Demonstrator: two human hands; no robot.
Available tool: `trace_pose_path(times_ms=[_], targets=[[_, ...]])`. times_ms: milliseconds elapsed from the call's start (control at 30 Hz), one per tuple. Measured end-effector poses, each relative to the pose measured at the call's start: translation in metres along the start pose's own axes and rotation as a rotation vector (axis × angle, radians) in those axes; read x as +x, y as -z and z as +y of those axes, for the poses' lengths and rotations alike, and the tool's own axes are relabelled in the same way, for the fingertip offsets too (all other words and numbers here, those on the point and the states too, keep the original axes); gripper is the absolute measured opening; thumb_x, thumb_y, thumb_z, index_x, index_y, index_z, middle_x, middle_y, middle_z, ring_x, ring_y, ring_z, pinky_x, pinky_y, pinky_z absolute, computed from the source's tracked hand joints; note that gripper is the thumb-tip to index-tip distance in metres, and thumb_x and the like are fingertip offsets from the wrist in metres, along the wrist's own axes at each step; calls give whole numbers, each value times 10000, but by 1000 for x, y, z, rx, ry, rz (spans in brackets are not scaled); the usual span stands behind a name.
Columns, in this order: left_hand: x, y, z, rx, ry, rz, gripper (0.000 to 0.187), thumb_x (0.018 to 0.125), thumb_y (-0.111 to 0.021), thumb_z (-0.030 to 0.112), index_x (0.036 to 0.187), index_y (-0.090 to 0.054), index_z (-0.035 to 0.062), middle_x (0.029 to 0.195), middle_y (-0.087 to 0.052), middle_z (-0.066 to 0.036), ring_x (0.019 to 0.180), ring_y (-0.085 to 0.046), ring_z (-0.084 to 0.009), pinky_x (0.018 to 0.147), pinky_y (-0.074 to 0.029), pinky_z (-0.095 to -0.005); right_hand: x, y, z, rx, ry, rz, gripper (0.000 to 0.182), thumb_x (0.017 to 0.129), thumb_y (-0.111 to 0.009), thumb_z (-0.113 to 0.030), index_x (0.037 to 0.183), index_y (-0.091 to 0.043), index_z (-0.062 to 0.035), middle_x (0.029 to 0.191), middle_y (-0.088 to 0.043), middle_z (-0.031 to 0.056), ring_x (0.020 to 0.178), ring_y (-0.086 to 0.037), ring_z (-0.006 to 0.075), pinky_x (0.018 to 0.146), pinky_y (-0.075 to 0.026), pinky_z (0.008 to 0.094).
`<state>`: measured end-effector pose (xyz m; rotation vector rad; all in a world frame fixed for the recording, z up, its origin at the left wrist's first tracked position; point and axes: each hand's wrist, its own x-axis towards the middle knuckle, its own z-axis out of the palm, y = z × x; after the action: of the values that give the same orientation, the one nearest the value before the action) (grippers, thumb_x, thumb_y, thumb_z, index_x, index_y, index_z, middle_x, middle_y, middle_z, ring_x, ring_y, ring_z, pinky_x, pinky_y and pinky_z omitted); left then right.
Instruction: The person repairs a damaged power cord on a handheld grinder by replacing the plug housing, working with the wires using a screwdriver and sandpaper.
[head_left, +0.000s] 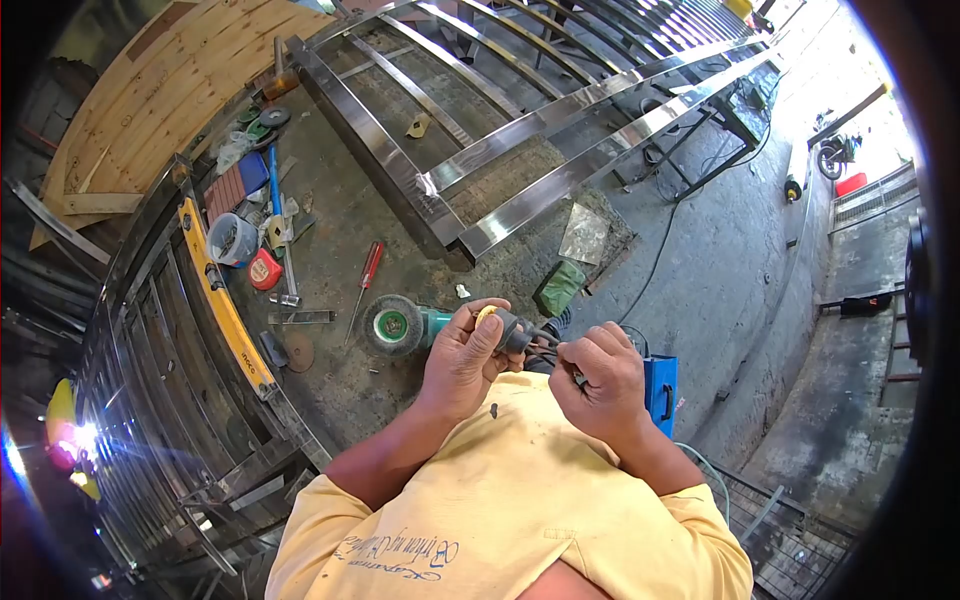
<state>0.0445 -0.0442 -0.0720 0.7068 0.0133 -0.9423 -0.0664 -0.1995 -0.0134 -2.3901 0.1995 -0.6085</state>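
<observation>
Gripping dark plug just right of grinder, L hand w/ fingers curled hides grinder's rear; R hand, farther right, has fingers bent nearly closed, can't tell if round cord.

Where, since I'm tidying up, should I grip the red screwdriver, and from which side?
Likely by the screwdriver's red handle, from above: it lies flat, handle end clear, while the thin shaft runs close beside the grinder wheel.
</observation>
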Motion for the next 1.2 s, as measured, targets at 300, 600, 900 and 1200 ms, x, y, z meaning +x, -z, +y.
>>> trace_pose_path(times_ms=[300, 600, 900, 1200], targets=[[1, 0, -3, 43, -29, -21, 361, 996, -641, 267, 1281, -530, 75, 1026, -666, -90, 833, -650, -169, 749, -546, -349, 0, -1, -1, -16, -11, -23, 130, 663, -701, -19, 711, -595, -75, 639, -512, 50, 597, -490, 253, 558, -403, 371], [1, 2, -2, 169, -44, -13, 351, 1000, -636, 250, 1285, -520, 81, 1047, -652, -77, 836, -648, -161, 748, -549, -354, 0, -6, 2, 28, -9, -36, 140, 699, -718, -15, 779, -617, -68, 669, -545, 60, 623, -526, 263, 571, -430, 376], [1, 2, -2, 245, -200, -44, 391, 980, -669, 205, 1310, -508, 72, 1055, -647, -71, 836, -663, -134, 763, -579, -302, -14, -13, 18, 457, -262, -206, 193, 935, -649, -27, 1126, -674, -32, 815, -566, 56, 729, -543, 196, 685, -457, 309], [-9, 6, 3, 231, -160, -9, 428, 946, -715, 196, 1305, -519, 70, 1075, -630, -61, 876, -652, -118, 782, -578, -288, -31, -20, 41, 749, -268, -359, 257, 994, -638, -128, 1219, -643, -3, 940, -596, 41, 809, -578, 121, 740, -502, 258]])
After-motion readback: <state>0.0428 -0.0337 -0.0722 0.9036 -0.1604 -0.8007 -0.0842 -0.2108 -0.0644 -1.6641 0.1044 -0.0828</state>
